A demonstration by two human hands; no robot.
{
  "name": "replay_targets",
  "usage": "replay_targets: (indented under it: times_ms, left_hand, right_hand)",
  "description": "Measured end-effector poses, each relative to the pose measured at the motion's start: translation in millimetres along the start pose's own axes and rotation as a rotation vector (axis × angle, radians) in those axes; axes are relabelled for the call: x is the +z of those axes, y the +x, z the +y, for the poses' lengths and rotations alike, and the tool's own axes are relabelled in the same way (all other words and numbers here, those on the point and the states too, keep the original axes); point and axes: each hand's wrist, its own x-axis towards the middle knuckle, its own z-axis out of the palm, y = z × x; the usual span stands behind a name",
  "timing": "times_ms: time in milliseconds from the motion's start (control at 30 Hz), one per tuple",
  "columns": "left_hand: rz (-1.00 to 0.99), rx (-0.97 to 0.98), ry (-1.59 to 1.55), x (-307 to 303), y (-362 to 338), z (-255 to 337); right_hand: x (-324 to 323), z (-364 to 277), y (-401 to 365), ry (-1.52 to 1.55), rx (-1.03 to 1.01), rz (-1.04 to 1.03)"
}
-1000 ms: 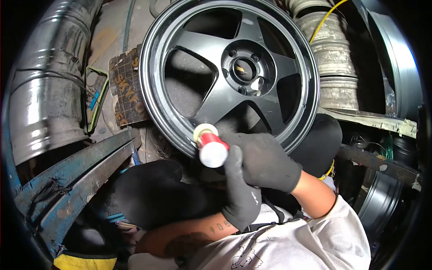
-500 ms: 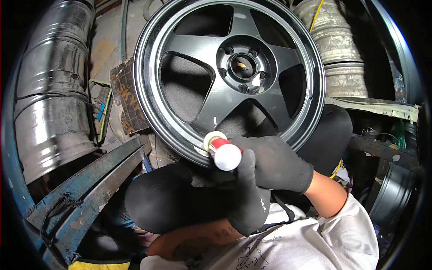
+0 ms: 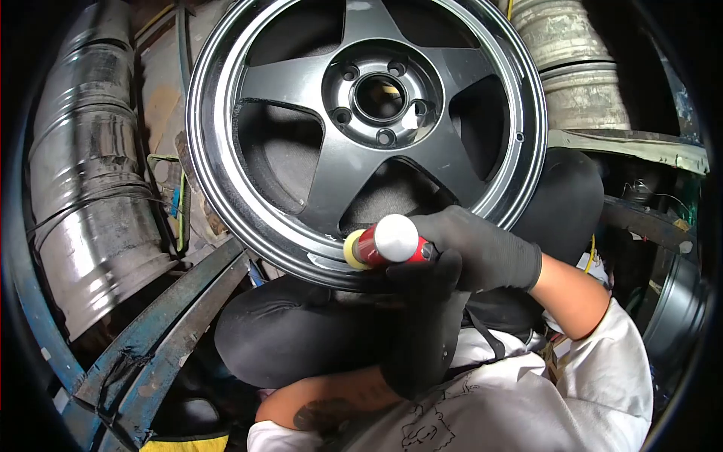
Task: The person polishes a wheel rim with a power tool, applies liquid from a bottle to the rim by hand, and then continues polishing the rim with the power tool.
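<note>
While glossy silver cylinders (image 3: 98, 166) are lining the room's left, a dark five-spoke metal wheel (image 3: 343, 177) is lying tilted over a textured grey surface (image 3: 388, 197); the black-gloved left hand (image 3: 429, 324) and right hand (image 3: 482, 248) are gripping a red, yellow-padded tool (image 3: 376, 247) against it, left of chalky, ridged drums (image 3: 587, 90).

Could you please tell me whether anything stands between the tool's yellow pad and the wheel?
Nothing visible does: the yellow pad appears to rest against the wheel, with the left hand and right hand off to its right. Its face is hidden.
</note>
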Motion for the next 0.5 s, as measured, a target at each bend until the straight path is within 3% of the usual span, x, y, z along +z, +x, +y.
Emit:
replay_targets:
  times_ms: [67,133,300,367,500]
  left_hand:
    - [0.032,-0.029,0.076,-11,2,-7]
    - [0.065,-0.049,0.156,-25,3,-16]
    - [0.031,-0.100,-0.005,-28,-1,-27]
    - [-0.029,-0.188,-0.066,1,3,0]
    - [-0.046,-0.195,-0.016,-1,11,0]
  right_hand:
    - [-2,11,5,-0.031,-0.074,-0.027]
    - [-2,10,9,-0.034,-0.005,-0.060]
    - [-11,12,11,-0.194,-0.117,-0.162]
    - [-12,10,13,-0.147,-0.076,-0.153]
    - [-16,9,20,-0.019,0.054,-0.194]
